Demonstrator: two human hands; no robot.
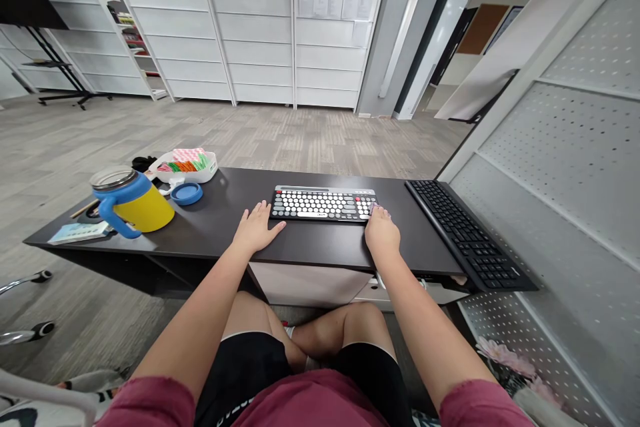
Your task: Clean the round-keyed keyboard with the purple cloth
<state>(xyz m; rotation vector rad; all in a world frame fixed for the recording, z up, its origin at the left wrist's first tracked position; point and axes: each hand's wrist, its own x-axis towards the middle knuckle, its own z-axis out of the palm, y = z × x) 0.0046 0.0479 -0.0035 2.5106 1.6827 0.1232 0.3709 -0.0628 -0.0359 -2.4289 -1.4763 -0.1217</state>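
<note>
A compact keyboard [320,204] with white and grey round keys and a few red ones lies flat on the dark desk. My left hand [255,229] rests on the desktop by its lower left corner, fingers stretched out and nothing held. At the keyboard's right end, my right hand [383,232] is closed over the number keys. A small pale, purplish bit shows at its fingertips, too small to name. Further right, a long black keyboard [465,230] lies slanted along the desk's edge.
A yellow and blue mug [137,203] lies tilted at the left, near a blue lid [187,193]. Behind them stands a white tray [203,173] of colourful small items. A pale blue packet [80,232] sits at the left edge. A perforated white panel [565,133] borders the right side.
</note>
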